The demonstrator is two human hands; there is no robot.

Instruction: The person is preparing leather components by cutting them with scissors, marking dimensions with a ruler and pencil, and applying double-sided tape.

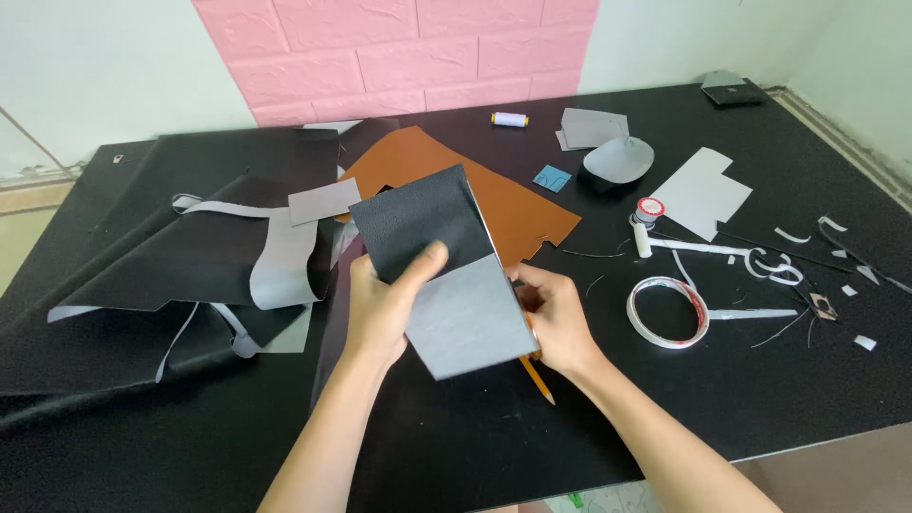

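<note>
A folded piece of black faux leather (439, 258), its grey backing turned up on the lower half, is held above the middle of the black table (456, 437). It is gripped on its left edge by the left hand (385, 304), whose thumb is pressed down on the face while the fingers are tucked beneath. Its right edge is pinched by the right hand (556, 318), and a yellow pencil (538, 378) pokes out below that hand, probably held in the same grasp, though the fingers hide this. Just behind the piece a brown leather sheet (494, 195) is spread flat. To the left, large black sheets with grey undersides (190, 247) are heaped. To the right lie a roll of double-sided tape (668, 312), a glue tube (644, 226), paper patterns (701, 193) and white offcuts (788, 236). A spool of thread (509, 120) is set near the pink brick wall panel (399, 47).
</note>
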